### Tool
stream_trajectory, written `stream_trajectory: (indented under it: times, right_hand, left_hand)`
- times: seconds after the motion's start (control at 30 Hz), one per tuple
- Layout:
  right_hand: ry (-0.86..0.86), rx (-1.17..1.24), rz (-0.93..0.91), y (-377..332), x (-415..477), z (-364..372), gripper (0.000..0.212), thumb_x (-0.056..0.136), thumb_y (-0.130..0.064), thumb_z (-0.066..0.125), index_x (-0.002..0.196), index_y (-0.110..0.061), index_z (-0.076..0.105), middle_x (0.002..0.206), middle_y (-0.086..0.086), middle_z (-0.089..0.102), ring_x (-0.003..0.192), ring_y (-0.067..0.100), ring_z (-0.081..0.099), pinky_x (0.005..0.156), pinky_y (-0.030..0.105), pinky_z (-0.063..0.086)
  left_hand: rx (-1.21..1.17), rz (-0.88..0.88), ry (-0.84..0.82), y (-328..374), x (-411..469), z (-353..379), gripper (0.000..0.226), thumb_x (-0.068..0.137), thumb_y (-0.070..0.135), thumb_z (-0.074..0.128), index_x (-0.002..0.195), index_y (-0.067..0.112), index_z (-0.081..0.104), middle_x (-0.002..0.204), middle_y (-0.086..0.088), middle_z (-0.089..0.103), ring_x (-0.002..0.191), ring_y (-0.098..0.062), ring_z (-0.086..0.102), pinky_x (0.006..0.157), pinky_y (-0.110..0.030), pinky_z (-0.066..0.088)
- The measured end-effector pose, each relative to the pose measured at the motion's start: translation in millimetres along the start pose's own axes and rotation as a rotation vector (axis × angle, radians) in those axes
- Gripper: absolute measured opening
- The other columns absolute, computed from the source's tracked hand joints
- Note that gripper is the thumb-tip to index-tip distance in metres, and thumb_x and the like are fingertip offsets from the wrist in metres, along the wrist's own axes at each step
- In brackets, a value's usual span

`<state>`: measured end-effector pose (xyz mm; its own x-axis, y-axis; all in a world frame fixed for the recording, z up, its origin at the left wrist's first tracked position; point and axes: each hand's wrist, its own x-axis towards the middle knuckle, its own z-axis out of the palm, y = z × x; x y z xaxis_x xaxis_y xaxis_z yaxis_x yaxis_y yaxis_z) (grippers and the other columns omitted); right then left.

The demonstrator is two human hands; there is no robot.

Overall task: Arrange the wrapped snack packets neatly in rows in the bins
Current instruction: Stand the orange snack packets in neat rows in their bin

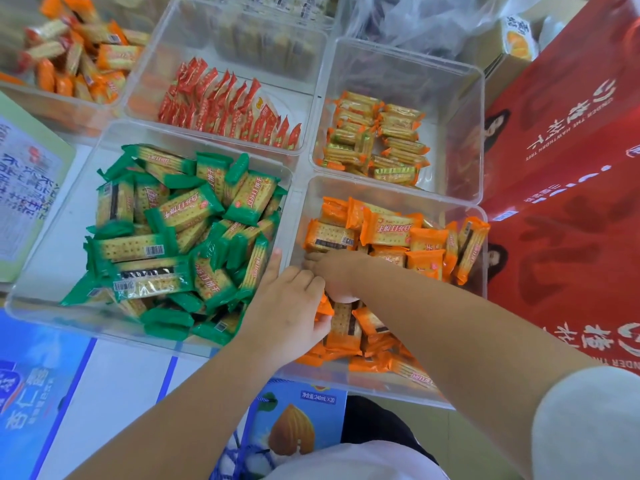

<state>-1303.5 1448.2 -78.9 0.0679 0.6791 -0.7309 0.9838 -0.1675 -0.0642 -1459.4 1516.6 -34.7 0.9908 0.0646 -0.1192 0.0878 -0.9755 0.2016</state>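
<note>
Orange wrapped cracker packets (388, 233) heaped loosely in near-right clear plastic bin (298, 216), left hand (287, 306) curled round some by its left wall, right hand (334, 271) palm-down on the heap, grip not discernible, green wrapped packets (173, 230) jumbled in adjoining bin (62, 244).

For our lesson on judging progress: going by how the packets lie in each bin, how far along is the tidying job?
Done: the red packets stand in neat rows. In hand: the left hand grips some orange packets in the near right bin, with the right hand beside it. Left: the green packets lie jumbled, and that orange bin is mostly loose too.
</note>
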Motion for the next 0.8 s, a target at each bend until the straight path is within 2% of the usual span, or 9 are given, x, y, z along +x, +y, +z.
stream_trajectory:
  times: [0.2,0.33,0.37,0.43,0.5,0.6,0.63,0.7,0.8]
  right_hand:
    - [-0.02,-0.007,0.025,-1.0,-2.6,-3.3,0.073,0.094,-0.004,0.058,0.157,-0.012,0.023,0.167,0.003,0.01,0.149,0.024,0.026,0.106,0.045,0.047]
    - [-0.028,-0.078,0.018,-3.0,-6.4,-11.3,0.068,0.092,-0.006,0.063,0.152,-0.011,0.032,0.158,0.005,0.025,0.144,0.023,0.029,0.096,0.046,0.053]
    - [-0.038,-0.105,0.03,-4.2,-7.5,-13.9,0.064,0.093,-0.007,0.062,0.151,-0.012,0.036,0.155,0.005,0.027,0.137,0.024,0.035,0.09,0.045,0.055]
    - [-0.062,-0.105,0.091,-6.2,-9.4,-17.1,0.053,0.094,-0.007,0.061,0.144,-0.016,0.046,0.15,0.006,0.026,0.105,0.026,0.052,0.074,0.041,0.056]
    - [-0.056,-0.074,0.125,-7.4,-10.3,-17.7,0.05,0.094,-0.007,0.061,0.141,-0.019,0.049,0.148,0.006,0.026,0.086,0.024,0.051,0.065,0.04,0.053]
    - [-0.01,-0.053,0.103,-6.5,-10.0,-15.7,0.053,0.096,-0.009,0.057,0.146,-0.019,0.041,0.149,0.004,0.035,0.104,0.026,0.057,0.068,0.043,0.055]
    - [0.004,-0.04,0.105,-6.0,-11.0,-16.3,0.05,0.097,-0.009,0.055,0.144,-0.019,0.042,0.143,0.004,0.044,0.105,0.028,0.059,0.067,0.043,0.054]
    - [0.047,-0.009,0.106,-4.8,-13.8,-16.7,0.041,0.097,-0.008,0.053,0.136,-0.018,0.047,0.123,0.005,0.057,0.091,0.029,0.058,0.055,0.039,0.046]
    - [0.163,0.022,0.097,-2.4,-23.2,-16.3,0.033,0.095,-0.006,0.055,0.126,-0.017,0.053,0.105,0.004,0.056,0.085,0.029,0.059,0.057,0.04,0.045]
  left_hand:
    - [-0.011,-0.005,0.003,0.1,1.7,-0.2,0.039,0.08,0.049,0.057,0.102,0.018,0.067,0.089,0.004,0.064,0.094,-0.021,0.06,0.123,-0.052,0.008]
    - [-0.004,-0.006,-0.004,-0.7,0.4,0.7,0.041,0.081,0.051,0.056,0.105,0.019,0.066,0.094,0.004,0.065,0.096,-0.021,0.06,0.124,-0.052,0.005]
    - [-0.005,-0.003,-0.009,-1.1,0.0,0.7,0.042,0.082,0.051,0.057,0.106,0.018,0.066,0.095,0.003,0.065,0.096,-0.021,0.06,0.123,-0.052,0.006]
    - [-0.012,0.005,-0.015,-2.0,-0.4,0.4,0.043,0.083,0.052,0.057,0.107,0.018,0.066,0.096,0.003,0.066,0.097,-0.022,0.06,0.123,-0.053,0.008]
    - [-0.018,0.01,-0.014,-2.8,-0.7,-0.1,0.044,0.084,0.052,0.056,0.109,0.018,0.066,0.099,0.002,0.067,0.099,-0.022,0.061,0.123,-0.053,0.009]
    - [-0.025,0.014,-0.01,-3.4,-0.9,-0.7,0.043,0.084,0.052,0.057,0.109,0.018,0.066,0.1,0.002,0.067,0.1,-0.023,0.061,0.123,-0.053,0.009]
    - [-0.026,0.013,-0.011,-3.3,-1.0,-0.9,0.043,0.084,0.052,0.057,0.108,0.018,0.066,0.099,0.002,0.067,0.1,-0.023,0.061,0.123,-0.053,0.009]
    - [-0.025,0.009,-0.014,-3.5,-1.1,-0.9,0.044,0.084,0.053,0.055,0.109,0.019,0.065,0.1,0.002,0.067,0.1,-0.022,0.061,0.123,-0.053,0.009]
    - [-0.024,0.005,-0.008,-3.4,-0.9,0.0,0.045,0.083,0.054,0.052,0.109,0.019,0.065,0.099,0.003,0.066,0.099,-0.021,0.06,0.124,-0.051,0.008]
